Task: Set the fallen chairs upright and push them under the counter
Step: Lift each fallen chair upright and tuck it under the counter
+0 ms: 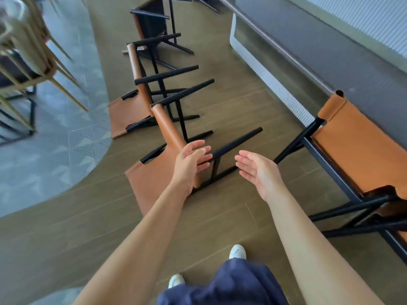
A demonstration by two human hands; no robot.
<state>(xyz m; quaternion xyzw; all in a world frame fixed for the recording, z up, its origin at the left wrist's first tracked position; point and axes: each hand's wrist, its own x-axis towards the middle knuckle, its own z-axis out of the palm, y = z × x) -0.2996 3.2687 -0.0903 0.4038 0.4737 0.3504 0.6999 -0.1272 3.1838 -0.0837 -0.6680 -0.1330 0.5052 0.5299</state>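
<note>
at the bottom we see our white shoes (237, 252) on the wood floor (231, 208) and a fold of navy cloth (224, 285) between our bare forearms. both arms reach forward. our left hand (191, 159) is spread, fingers straight, holding nothing; it sits in front of the near chair (147, 183), right where the tan seat meets the black frame, and its fingertips overlap the end of one black leg, though we cannot tell whether they touch it. our right hand (257, 170) is also spread and empty, palm turned toward the left hand, hanging over bare floor just right of that leg, between the near chair and the upright chair (356, 155). the near chair lies on its side, legs pointing toward the counter (308, 53). the upright chair stands on its legs at our right, just beside the counter. beyond the near chair a second chair (125, 115) lies on its side the same way, close behind it, and a third chair (149, 20) lies farther still. at far left stand gold chairs (26, 58) on grey tiles.
</note>
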